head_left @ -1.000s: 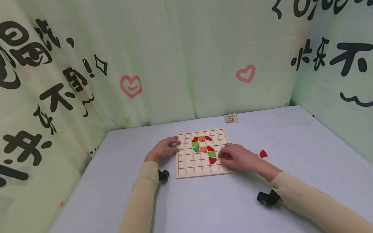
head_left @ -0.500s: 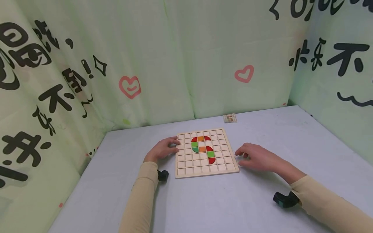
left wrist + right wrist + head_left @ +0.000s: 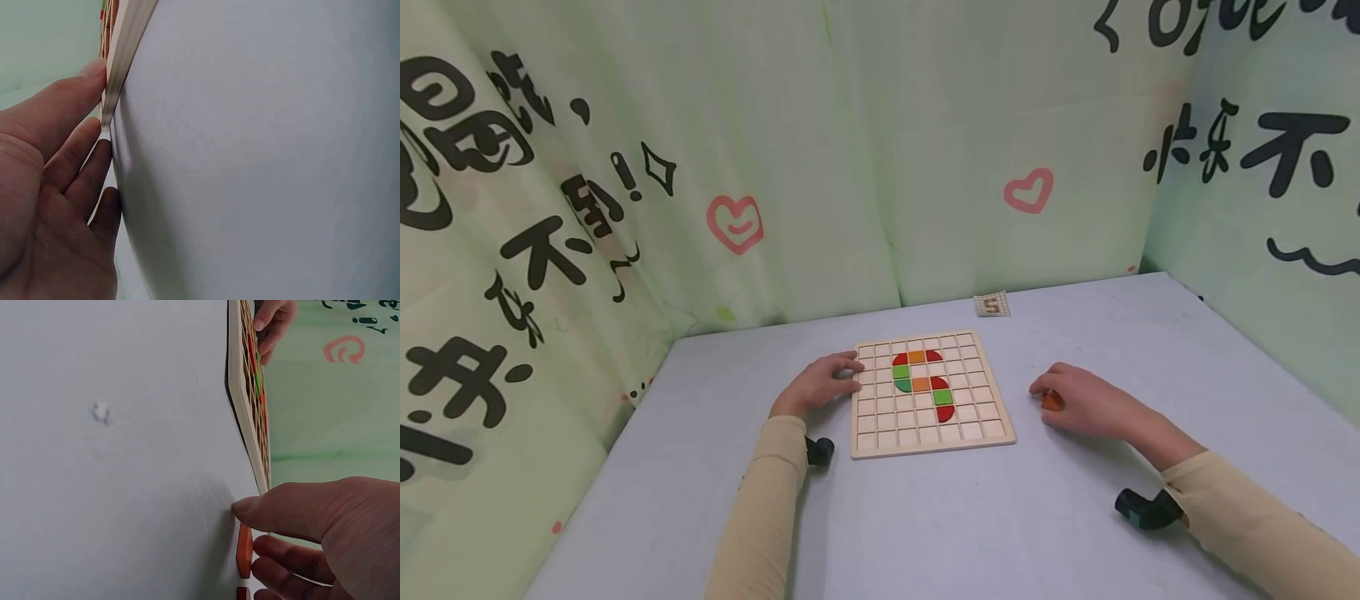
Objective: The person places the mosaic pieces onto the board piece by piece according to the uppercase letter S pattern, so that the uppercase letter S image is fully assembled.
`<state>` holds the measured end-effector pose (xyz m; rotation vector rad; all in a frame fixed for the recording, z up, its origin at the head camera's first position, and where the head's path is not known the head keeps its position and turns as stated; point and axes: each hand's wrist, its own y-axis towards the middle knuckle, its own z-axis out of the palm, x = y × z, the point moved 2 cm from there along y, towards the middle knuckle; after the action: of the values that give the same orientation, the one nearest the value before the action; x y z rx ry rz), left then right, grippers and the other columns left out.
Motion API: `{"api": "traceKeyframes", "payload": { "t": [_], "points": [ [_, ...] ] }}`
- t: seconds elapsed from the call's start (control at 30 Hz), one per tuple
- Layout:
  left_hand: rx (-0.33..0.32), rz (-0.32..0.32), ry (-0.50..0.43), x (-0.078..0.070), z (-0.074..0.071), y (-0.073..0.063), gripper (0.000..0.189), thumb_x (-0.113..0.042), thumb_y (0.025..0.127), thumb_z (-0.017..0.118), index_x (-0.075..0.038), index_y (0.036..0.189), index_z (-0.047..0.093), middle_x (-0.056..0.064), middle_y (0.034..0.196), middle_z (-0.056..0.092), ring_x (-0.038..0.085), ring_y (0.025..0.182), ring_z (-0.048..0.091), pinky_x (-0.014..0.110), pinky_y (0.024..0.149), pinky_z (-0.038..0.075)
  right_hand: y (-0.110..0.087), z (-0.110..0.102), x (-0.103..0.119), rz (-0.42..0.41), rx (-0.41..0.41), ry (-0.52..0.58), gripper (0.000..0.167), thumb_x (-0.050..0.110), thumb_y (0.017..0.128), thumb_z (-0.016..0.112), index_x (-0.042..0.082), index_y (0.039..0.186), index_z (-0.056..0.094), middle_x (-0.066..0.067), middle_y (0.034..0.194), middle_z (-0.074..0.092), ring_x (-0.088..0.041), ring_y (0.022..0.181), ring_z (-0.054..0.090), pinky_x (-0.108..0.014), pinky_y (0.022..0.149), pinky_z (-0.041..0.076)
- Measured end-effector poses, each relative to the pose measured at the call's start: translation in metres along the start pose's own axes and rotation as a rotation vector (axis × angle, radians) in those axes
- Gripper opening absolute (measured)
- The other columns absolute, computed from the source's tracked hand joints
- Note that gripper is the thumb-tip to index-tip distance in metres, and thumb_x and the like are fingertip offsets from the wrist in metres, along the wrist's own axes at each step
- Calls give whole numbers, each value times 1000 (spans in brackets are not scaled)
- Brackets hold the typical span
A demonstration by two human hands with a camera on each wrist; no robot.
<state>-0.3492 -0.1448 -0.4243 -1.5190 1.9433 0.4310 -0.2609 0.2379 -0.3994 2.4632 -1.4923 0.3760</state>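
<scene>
In the head view a square wooden grid board (image 3: 880, 442) lies on the table. Red, orange and green tiles fill some of its cells in a winding, S-like line. My left hand (image 3: 817, 385) rests at the board's left edge; in the left wrist view its thumb (image 3: 65, 100) touches the wooden side. Right of the board, my right hand (image 3: 1086, 404) is over an orange tile (image 3: 1052, 402) that lies on the table. Thumb and bent fingers stand about this orange tile (image 3: 244, 555), and no firm pinch shows. Part of a red tile (image 3: 243, 594) appears below it.
A small card (image 3: 992, 304) with a printed grid pattern lies at the table's back edge. Pale green curtains (image 3: 820, 150) with dark lettering and hearts stand behind and beside the white table (image 3: 947, 525). A black wrist device (image 3: 1150, 510) hangs under the right sleeve.
My right hand has moved off the board's right side, rightward to the orange tile. The left hand has stayed at the board's edge, and the board has kept its place.
</scene>
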Motion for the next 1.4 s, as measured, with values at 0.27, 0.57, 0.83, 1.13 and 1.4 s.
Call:
{"api": "traceKeyframes", "payload": {
  "t": [0.27, 0.57, 0.83, 1.13, 1.4],
  "points": [
    [1, 9, 10, -1, 0, 0, 36, -19, 91, 69, -12, 126, 66, 1, 152, 42, 26, 145, 27, 45, 117, 24, 4, -1, -3, 39, 33, -31, 23, 4, 82, 72, -1, 104, 68, -6, 92, 60, -19, 80, 53, -35, 71, 51],
    [1, 5, 6, -3, 0, 0, 36, -18, 91, 69, -11, 126, 66, 2, 152, 42, 27, 145, 27, 46, 117, 24, 8, 5, 1, -65, -8, -10, 18, 0, 83, 71, 2, 100, 70, 1, 89, 61, -14, 79, 54, -34, 73, 52],
    [2, 3, 0, -3, -1, -1, 35, -18, 90, 70, -11, 125, 67, 2, 152, 42, 27, 146, 26, 46, 117, 23, 9, 1, 2, 23, 31, -17, 21, 6, 82, 74, 2, 103, 69, -1, 89, 59, -17, 79, 52, -33, 70, 49],
    [-3, -19, 2, 0, 0, 1, 36, -20, 91, 70, -13, 126, 67, 0, 153, 41, 25, 146, 26, 45, 118, 23, 9, 1, -2, -3, 14, -14, 16, 4, 83, 72, 4, 99, 71, 0, 87, 58, -15, 78, 50, -32, 69, 47],
    [-2, -17, 1, 0, 0, 1, 35, -19, 91, 70, -13, 125, 67, 0, 153, 41, 26, 146, 26, 46, 118, 23, 9, 1, 0, 14, -21, 0, 20, 8, 86, 71, 2, 105, 70, -3, 92, 59, -18, 82, 54, -36, 74, 50]
  ]
}}
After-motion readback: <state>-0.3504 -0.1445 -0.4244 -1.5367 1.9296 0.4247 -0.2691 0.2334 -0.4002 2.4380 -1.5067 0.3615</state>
